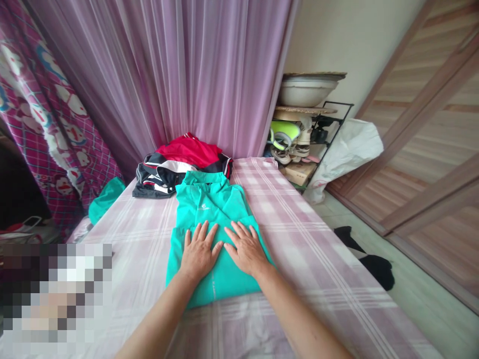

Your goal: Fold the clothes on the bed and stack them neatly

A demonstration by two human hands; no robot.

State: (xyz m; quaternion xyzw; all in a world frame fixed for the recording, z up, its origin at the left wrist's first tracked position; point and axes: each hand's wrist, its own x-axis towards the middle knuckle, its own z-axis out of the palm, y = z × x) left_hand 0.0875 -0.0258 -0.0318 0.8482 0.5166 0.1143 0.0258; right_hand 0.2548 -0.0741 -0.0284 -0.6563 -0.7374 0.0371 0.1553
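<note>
A teal shirt [209, 209] lies folded lengthwise on a bed with a pink checked sheet [307, 249], its collar pointing away from me. My left hand [198, 252] and my right hand [245, 249] rest flat on the lower half of the shirt, side by side, fingers spread, palms down. Neither hand grips anything. Beyond the collar sits a pile of red, black and white clothes [183, 164].
A second teal cloth [107, 199] lies at the bed's left edge. Purple curtains [187, 75] hang behind the bed. A rack with shoes and a basin [303, 129] stands right of it, beside a white bag [348, 149]. Dark socks [370, 259] lie on the floor.
</note>
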